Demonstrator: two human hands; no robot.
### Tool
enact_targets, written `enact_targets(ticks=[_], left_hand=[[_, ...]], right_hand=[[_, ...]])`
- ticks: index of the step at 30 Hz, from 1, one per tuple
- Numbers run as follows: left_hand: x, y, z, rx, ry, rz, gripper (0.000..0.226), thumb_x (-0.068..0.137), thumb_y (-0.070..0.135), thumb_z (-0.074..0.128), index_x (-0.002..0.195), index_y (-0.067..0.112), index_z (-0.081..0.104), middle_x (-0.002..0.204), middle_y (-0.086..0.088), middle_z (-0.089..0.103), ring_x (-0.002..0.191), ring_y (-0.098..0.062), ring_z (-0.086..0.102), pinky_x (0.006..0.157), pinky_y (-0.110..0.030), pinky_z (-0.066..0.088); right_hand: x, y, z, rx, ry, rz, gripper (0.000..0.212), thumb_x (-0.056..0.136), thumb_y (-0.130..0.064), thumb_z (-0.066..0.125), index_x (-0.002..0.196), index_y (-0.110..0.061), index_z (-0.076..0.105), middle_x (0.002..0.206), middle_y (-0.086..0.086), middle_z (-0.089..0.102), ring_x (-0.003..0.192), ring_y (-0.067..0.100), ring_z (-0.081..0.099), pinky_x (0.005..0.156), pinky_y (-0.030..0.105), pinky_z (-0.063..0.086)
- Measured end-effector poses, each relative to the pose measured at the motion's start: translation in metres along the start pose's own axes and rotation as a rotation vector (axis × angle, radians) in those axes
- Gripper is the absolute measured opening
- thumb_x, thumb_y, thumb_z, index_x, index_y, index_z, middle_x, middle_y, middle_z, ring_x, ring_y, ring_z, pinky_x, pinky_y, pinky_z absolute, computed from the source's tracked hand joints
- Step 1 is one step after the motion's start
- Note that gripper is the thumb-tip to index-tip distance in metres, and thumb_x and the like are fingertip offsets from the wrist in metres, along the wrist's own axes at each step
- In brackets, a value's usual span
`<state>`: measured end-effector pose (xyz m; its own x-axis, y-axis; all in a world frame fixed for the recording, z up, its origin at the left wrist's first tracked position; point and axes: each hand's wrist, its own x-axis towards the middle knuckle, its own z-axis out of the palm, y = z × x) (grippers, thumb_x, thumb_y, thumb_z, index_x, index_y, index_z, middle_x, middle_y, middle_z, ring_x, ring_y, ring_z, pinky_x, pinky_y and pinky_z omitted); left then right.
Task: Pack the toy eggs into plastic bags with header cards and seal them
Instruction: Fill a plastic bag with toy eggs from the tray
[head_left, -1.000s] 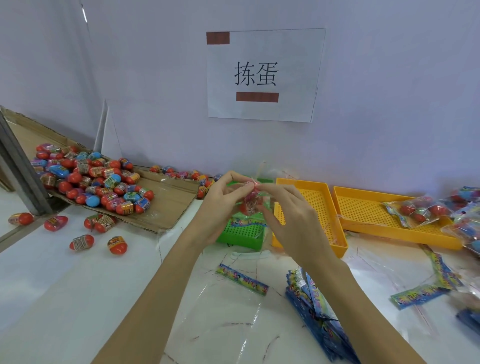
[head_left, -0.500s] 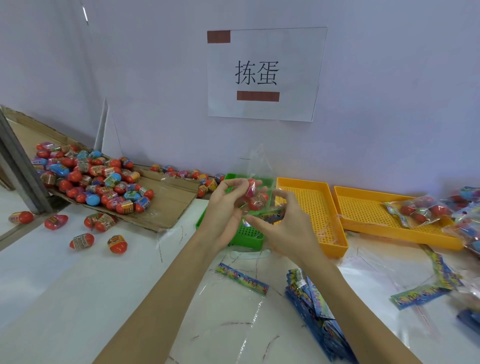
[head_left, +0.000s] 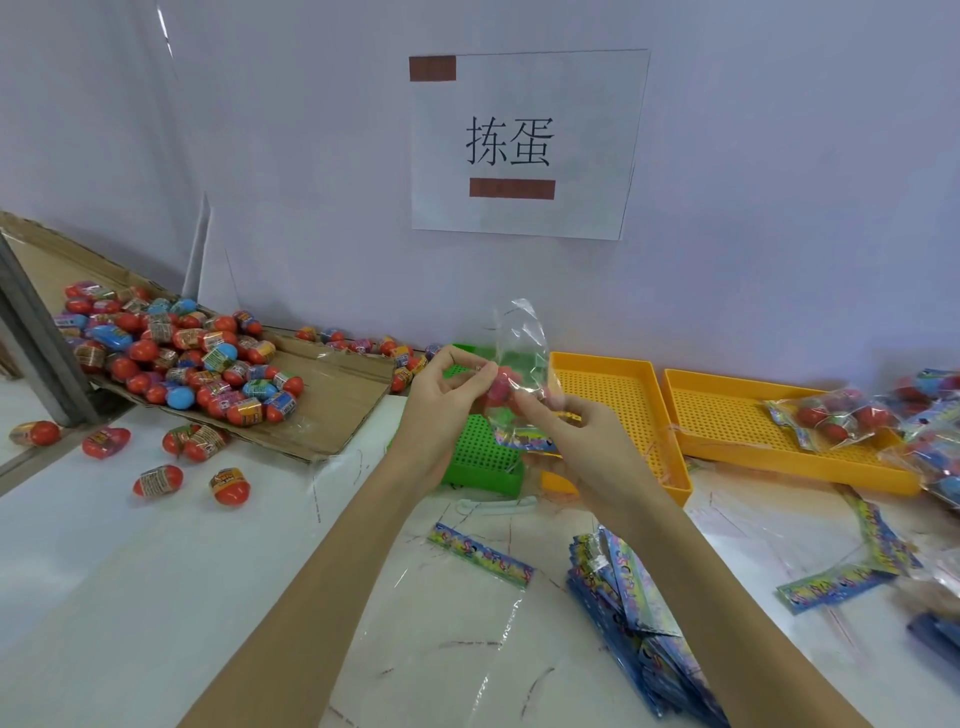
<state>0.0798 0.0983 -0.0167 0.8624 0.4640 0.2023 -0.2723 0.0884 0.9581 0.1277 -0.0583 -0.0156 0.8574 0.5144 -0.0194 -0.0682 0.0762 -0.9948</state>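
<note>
At frame centre, above the green tray (head_left: 480, 457), the left hand (head_left: 441, 410) pinches the eggs (head_left: 500, 391) through the clear bag (head_left: 522, 358); the right hand (head_left: 576, 441) grips its lower end by the header card (head_left: 524, 440). Filling looks done; next comes folding the card and sealing.

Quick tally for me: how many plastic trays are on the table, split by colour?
Yellow trays: 2, one beside the green tray, one further right holding a packed bag.
Green trays: 1, partly hidden behind the hands.
Total: 3 trays.
</note>
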Motion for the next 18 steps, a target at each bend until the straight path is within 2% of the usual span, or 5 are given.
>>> enact_targets(ticks=[2, 5, 9, 14, 18], left_hand=[[0.0003, 0.0019, -0.0016, -0.001, -0.033, -0.027, 0.008, 0.099, 0.006, 0.066, 0.094, 0.008, 0.061, 0.109, -0.026, 0.075, 0.097, -0.037, 0.068, 0.081, -0.037, 0.053], [-0.0008, 0.0027, -0.0009, 0.019, -0.072, -0.043, 0.009, 0.094, 0.000, 0.071, 0.091, 0.007, 0.064, 0.108, -0.018, 0.078, 0.097, -0.032, 0.069, 0.082, -0.039, 0.052], [-0.0006, -0.0008, -0.0010, 0.062, -0.085, -0.050, 0.008, 0.089, 0.002, 0.077, 0.093, 0.003, 0.071, 0.100, -0.013, 0.077, 0.092, -0.025, 0.071, 0.083, -0.041, 0.059], [-0.0029, -0.0030, -0.0016, 0.323, -0.038, 0.128, 0.026, 0.085, 0.021, 0.086, 0.085, 0.003, 0.067, 0.078, -0.005, 0.073, 0.070, -0.022, 0.074, 0.071, -0.036, 0.063], [-0.0010, -0.0031, -0.0048, 0.439, 0.000, 0.229, 0.026, 0.089, 0.021, 0.083, 0.086, 0.005, 0.062, 0.078, -0.010, 0.069, 0.075, -0.031, 0.070, 0.075, -0.043, 0.059]], right_hand=[[0.0005, 0.0001, -0.0018, -0.026, 0.010, 0.000, 0.036, 0.090, -0.032, 0.079, 0.114, -0.007, 0.068, 0.096, 0.003, 0.080, 0.096, 0.014, 0.077, 0.075, 0.032, 0.064], [0.0021, 0.0014, -0.0044, -0.072, 0.023, 0.011, 0.026, 0.095, -0.023, 0.074, 0.114, -0.006, 0.067, 0.089, 0.003, 0.080, 0.092, 0.015, 0.077, 0.078, 0.037, 0.064], [0.0020, 0.0026, -0.0042, -0.101, 0.049, 0.010, 0.021, 0.096, -0.020, 0.068, 0.113, -0.008, 0.066, 0.084, 0.005, 0.074, 0.084, 0.016, 0.073, 0.065, 0.027, 0.059], [0.0007, 0.0006, -0.0054, -0.094, 0.052, 0.014, 0.027, 0.095, -0.020, 0.070, 0.116, -0.004, 0.064, 0.082, 0.006, 0.070, 0.066, 0.012, 0.068, 0.064, 0.028, 0.059], [-0.0003, -0.0028, -0.0066, -0.087, 0.014, 0.024, 0.031, 0.096, -0.020, 0.071, 0.122, -0.019, 0.053, 0.092, 0.009, 0.076, 0.069, 0.017, 0.075, 0.061, 0.028, 0.060]])
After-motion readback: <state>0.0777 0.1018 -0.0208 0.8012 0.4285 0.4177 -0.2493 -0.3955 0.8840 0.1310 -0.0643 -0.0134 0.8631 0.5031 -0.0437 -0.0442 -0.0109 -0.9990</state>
